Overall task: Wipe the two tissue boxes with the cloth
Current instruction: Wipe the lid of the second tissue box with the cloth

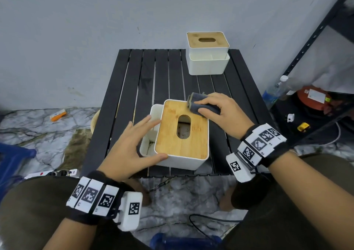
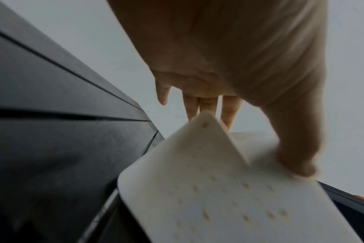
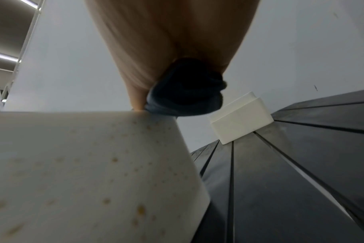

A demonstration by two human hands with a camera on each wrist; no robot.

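The near tissue box [image 1: 182, 136] stood at the bench's [image 1: 122, 96] front edge, and I judged it best wiped in long strokes, my right hand [image 1: 220, 112] gripping the folded cloth [image 1: 199, 104] on its bamboo lid's far corner while my left hand [image 1: 132, 144], fingers spread, steadied its side. Through the lid slot it looked empty; its white walls were speckled brown, and the far tissue box [image 1: 207, 53] waited at the back.

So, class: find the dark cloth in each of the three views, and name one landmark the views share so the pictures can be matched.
Head view: the cloth lies under the right hand on the far right corner of the near tissue box.
Left wrist view: the cloth is not in it.
Right wrist view: the cloth is bunched at centre, at the near box's top edge.
Shared landmark: the black slatted table.
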